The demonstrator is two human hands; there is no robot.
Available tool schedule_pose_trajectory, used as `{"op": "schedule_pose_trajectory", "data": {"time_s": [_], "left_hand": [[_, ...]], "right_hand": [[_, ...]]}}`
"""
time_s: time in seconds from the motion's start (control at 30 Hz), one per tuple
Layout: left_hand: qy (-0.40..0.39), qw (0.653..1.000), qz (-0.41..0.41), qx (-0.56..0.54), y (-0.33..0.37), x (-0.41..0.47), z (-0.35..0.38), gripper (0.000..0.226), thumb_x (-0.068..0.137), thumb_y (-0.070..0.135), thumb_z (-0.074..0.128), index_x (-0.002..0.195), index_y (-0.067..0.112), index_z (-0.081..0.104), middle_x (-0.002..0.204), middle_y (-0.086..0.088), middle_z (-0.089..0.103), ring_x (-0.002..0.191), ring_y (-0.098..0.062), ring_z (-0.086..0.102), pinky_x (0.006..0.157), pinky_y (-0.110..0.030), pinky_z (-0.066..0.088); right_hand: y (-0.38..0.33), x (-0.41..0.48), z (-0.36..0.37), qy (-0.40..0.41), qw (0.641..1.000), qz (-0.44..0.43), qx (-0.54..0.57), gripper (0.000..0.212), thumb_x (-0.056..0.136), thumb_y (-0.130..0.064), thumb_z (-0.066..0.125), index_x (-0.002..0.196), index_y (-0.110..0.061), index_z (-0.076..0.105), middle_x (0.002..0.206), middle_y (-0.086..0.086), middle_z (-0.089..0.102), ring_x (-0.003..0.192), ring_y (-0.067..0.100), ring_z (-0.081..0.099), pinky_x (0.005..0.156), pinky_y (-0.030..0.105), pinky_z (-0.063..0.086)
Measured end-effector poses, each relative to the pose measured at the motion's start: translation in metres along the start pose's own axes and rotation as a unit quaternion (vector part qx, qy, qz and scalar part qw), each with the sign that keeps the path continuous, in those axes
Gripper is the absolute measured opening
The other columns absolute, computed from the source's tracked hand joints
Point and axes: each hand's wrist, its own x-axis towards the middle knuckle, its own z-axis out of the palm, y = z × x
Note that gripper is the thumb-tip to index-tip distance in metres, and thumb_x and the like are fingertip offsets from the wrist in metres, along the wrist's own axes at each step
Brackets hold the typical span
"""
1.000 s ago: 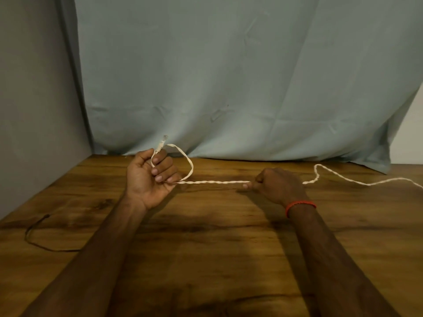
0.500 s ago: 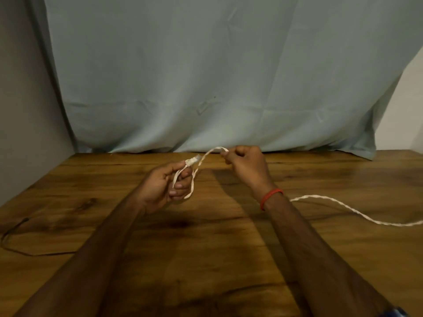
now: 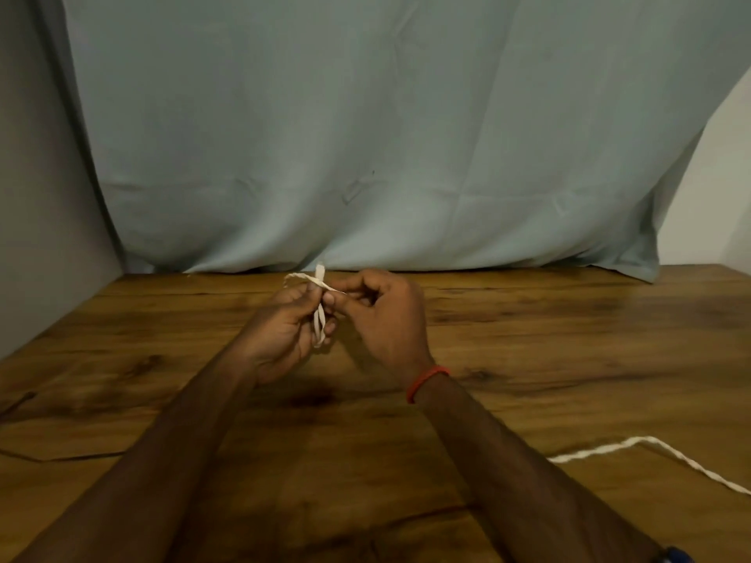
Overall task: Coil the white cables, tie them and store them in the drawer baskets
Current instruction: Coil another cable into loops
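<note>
Seemingly early in the job, the head view, the only one here, shows both hands raised together above the far middle of the wooden table (image 3: 569, 339). The left hand (image 3: 284, 335) holds a few short upright loops of the white cable (image 3: 319, 319), its fingers (image 3: 330, 327) curled round them, so the small bundle stands roughly vertical in the grip with one end poking up above the thumb. The right hand (image 3: 386, 319) is just beside it, touching or nearly so. Its fingers (image 3: 353, 284) are drawn in narrow and pinch a strand that crosses over the top of the bundle. A red wristband (image 3: 428, 379) sits on the right wrist.

Most of the cable is not yet gathered. A long twisted stretch lies loose on the table at lower right, well apart from the hands, and runs out of the picture at the right edge. How it joins the bundle is hidden behind the right forearm.

I judge the coiling only begun: a few turns are made, the long tail is left to wind in, nothing is tied, and no drawer or basket shows anywhere. Only this one white cable is in sight.

A thin dark cord (image 3: 61, 457) lies on the table at the left edge. A pale blue-grey cloth (image 3: 365, 136) hangs behind the table, and a grey wall (image 3: 36, 237) stands to the left.
</note>
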Motion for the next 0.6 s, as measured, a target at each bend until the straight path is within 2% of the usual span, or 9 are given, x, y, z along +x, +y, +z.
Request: {"op": "schedule_pose_trajectory", "data": {"time_s": [0.1, 0.17, 0.23, 0.33, 0.43, 0.47, 0.53, 0.57, 0.6], "left_hand": [[-0.015, 1.000, 0.002, 0.006, 0.003, -0.002, 0.001, 0.026, 0.092, 0.029, 0.049, 0.095, 0.004, 0.057, 0.078, -0.007, 0.058, 0.060, -0.014, 0.055, 0.051, -0.026, 0.044], [-0.011, 1.000, 0.014, 0.013, 0.004, -0.003, 0.004, 0.024, 0.090, 0.030, 0.049, 0.090, 0.006, 0.057, 0.074, -0.005, 0.059, 0.059, -0.014, 0.056, 0.049, -0.026, 0.043], [0.013, 1.000, 0.023, 0.013, 0.003, -0.001, 0.005, 0.026, 0.092, 0.030, 0.049, 0.092, 0.006, 0.058, 0.075, -0.005, 0.065, 0.064, -0.016, 0.057, 0.050, -0.027, 0.045], [0.054, 0.998, 0.028, -0.032, 0.004, 0.000, 0.007, 0.029, 0.104, 0.026, 0.039, 0.099, 0.003, 0.056, 0.090, -0.014, 0.075, 0.080, -0.029, 0.066, 0.061, -0.033, 0.053], [0.086, 0.989, 0.045, -0.109, 0.008, 0.004, 0.004, 0.030, 0.108, 0.027, 0.035, 0.097, 0.006, 0.052, 0.079, -0.013, 0.074, 0.064, -0.024, 0.070, 0.051, -0.029, 0.056], [0.094, 0.984, 0.050, -0.146, 0.010, 0.005, 0.001, 0.030, 0.107, 0.029, 0.035, 0.092, 0.010, 0.052, 0.076, -0.009, 0.071, 0.063, -0.022, 0.070, 0.053, -0.030, 0.057], [0.102, 0.967, 0.059, -0.227, 0.016, 0.009, -0.009, 0.032, 0.105, 0.036, 0.036, 0.084, 0.017, 0.053, 0.074, -0.002, 0.063, 0.068, -0.018, 0.068, 0.071, -0.036, 0.057], [0.105, 0.957, 0.069, -0.262, 0.020, 0.009, -0.014, 0.034, 0.105, 0.038, 0.036, 0.082, 0.020, 0.052, 0.072, 0.001, 0.060, 0.070, -0.017, 0.067, 0.078, -0.037, 0.055], [0.107, 0.947, 0.083, -0.292, 0.024, 0.008, -0.020, 0.037, 0.105, 0.040, 0.034, 0.079, 0.021, 0.051, 0.067, 0.003, 0.058, 0.068, -0.016, 0.066, 0.078, -0.034, 0.054]], "right_hand": [[0.001, 0.000, -0.004, 0.049, 0.996, 0.063, 0.042, 0.005, 0.082, -0.008, 0.081, 0.086, -0.008, 0.077, 0.071, 0.002, 0.074, 0.050, 0.003, 0.061, 0.044, 0.016, 0.046], [0.004, 0.002, -0.009, 0.037, 0.997, 0.063, 0.036, 0.005, 0.082, -0.009, 0.081, 0.084, -0.007, 0.076, 0.068, 0.003, 0.072, 0.047, 0.003, 0.058, 0.040, 0.017, 0.044], [0.005, 0.002, -0.009, -0.012, 0.997, 0.063, 0.036, 0.009, 0.082, -0.010, 0.081, 0.085, -0.004, 0.076, 0.067, 0.006, 0.071, 0.048, 0.007, 0.059, 0.039, 0.020, 0.045], [0.010, -0.002, -0.002, -0.088, 0.995, 0.043, -0.003, 0.017, 0.082, -0.012, 0.081, 0.098, -0.009, 0.077, 0.066, 0.010, 0.071, 0.046, 0.014, 0.060, 0.043, 0.023, 0.047], [0.010, -0.004, 0.001, -0.147, 0.988, 0.041, -0.006, 0.036, 0.081, -0.007, 0.081, 0.114, -0.018, 0.072, 0.063, 0.013, 0.068, 0.045, 0.015, 0.059, 0.046, 0.026, 0.050], [0.009, -0.004, 0.000, -0.169, 0.984, 0.049, -0.004, 0.042, 0.080, -0.005, 0.081, 0.117, -0.024, 0.070, 0.064, 0.014, 0.068, 0.046, 0.017, 0.060, 0.045, 0.027, 0.051], [0.008, -0.006, -0.003, -0.224, 0.972, 0.067, -0.011, 0.046, 0.080, -0.004, 0.081, 0.115, -0.029, 0.065, 0.067, 0.012, 0.067, 0.046, 0.014, 0.062, 0.042, 0.024, 0.049], [0.008, -0.007, -0.005, -0.253, 0.964, 0.080, -0.011, 0.041, 0.080, -0.003, 0.080, 0.112, -0.024, 0.064, 0.069, 0.009, 0.067, 0.045, 0.011, 0.060, 0.040, 0.021, 0.046], [0.008, -0.008, -0.008, -0.280, 0.955, 0.099, -0.007, 0.035, 0.082, -0.004, 0.079, 0.110, -0.018, 0.066, 0.070, 0.008, 0.066, 0.044, 0.009, 0.058, 0.039, 0.018, 0.042]]}}
